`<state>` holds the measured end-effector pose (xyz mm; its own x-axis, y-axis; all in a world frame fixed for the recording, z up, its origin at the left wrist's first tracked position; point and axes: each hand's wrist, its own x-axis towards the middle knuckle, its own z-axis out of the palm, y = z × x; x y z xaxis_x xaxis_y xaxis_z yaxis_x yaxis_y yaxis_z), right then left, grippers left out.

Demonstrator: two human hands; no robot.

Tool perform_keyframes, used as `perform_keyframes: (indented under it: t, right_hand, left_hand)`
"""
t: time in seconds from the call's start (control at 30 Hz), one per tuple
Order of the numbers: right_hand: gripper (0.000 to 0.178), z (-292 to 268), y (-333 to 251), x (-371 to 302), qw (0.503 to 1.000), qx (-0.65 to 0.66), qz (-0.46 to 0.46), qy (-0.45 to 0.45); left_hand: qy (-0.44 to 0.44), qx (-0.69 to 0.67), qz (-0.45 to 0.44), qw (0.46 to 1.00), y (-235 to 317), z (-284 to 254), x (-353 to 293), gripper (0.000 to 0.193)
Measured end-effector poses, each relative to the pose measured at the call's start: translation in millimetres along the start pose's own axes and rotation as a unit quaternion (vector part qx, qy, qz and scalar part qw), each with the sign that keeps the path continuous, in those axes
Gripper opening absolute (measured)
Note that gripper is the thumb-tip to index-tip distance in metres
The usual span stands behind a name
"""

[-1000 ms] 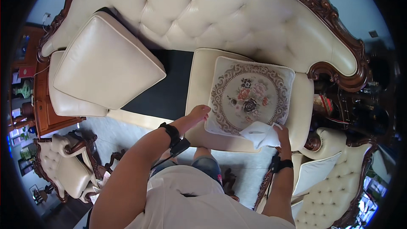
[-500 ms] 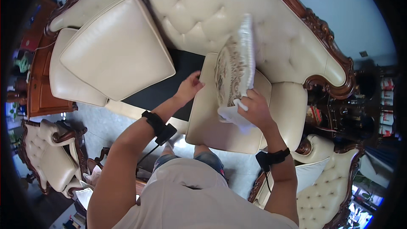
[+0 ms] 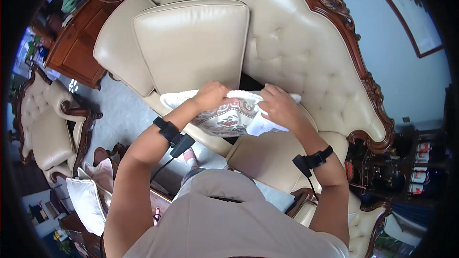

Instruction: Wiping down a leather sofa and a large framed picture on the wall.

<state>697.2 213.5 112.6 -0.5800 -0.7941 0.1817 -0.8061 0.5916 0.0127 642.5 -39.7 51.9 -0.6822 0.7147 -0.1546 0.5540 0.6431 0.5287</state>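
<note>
A throw pillow (image 3: pixel 224 120) with a patterned front and a white piped edge hangs in front of me, over the sofa's gap between seat cushions. My left hand (image 3: pixel 213 96) is closed on its upper edge. Farther right along that edge, my right hand (image 3: pixel 281 109) grips the pillow too, with a white cloth (image 3: pixel 264 125) hanging beneath its fingers. Behind the pillow, a cream leather seat cushion (image 3: pixel 193 40) leans up against the sofa backrest (image 3: pixel 291 48). Another seat cushion (image 3: pixel 267 155) lies flat on the right, partly covered by the pillow.
Carved dark wood (image 3: pixel 330 7) frames the sofa's back. A cream armchair (image 3: pixel 50 134) and a wooden cabinet (image 3: pixel 79 43) stand to the left. White pillows (image 3: pixel 86 205) lie at the lower left. A dark shelf (image 3: pixel 392 162) stands on the right.
The throw pillow has moved left from above the right seat cushion and turned its patterned front toward me. My left hand has taken hold of its edge. My view has swung right.
</note>
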Motion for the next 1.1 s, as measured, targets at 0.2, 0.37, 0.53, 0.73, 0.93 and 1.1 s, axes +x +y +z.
perform_keyframes:
  t: [0.2, 0.37, 0.53, 0.73, 0.93, 1.1]
  right_hand:
    - [0.019, -19.2, 15.5, 91.6, 0.95, 0.103, 0.166, 0.245]
    - [0.026, -47.2, 36.0, 159.1, 0.806, 0.294, 0.341, 0.385]
    - [0.024, -11.0, -13.1, 271.6, 0.789, 0.375, 0.231, 0.428]
    - [0.026, 44.3, -169.1, 315.3, 0.944, 0.2, -0.095, 0.245]
    - [0.024, 109.6, -195.6, 276.0, 0.97, 0.164, -0.177, -0.018]
    - [0.029, 180.8, -157.3, 234.6, 0.948, 0.235, -0.157, -0.145]
  left_hand:
    - [0.296, -0.156, -0.122, 0.934, -70.3, -20.8, -91.7, 0.043]
    - [0.315, -0.425, -0.183, 0.829, -93.5, -59.0, -167.3, 0.039]
    - [0.446, -0.472, -0.148, 0.746, -85.6, -88.3, -204.8, 0.037]
    - [0.632, -0.507, -0.126, 0.573, -110.1, -113.8, -266.8, 0.037]
    - [0.721, -0.515, -0.151, 0.438, -105.2, -115.6, -376.5, 0.044]
    - [0.829, -0.41, -0.133, 0.357, -128.3, -95.8, -471.5, 0.048]
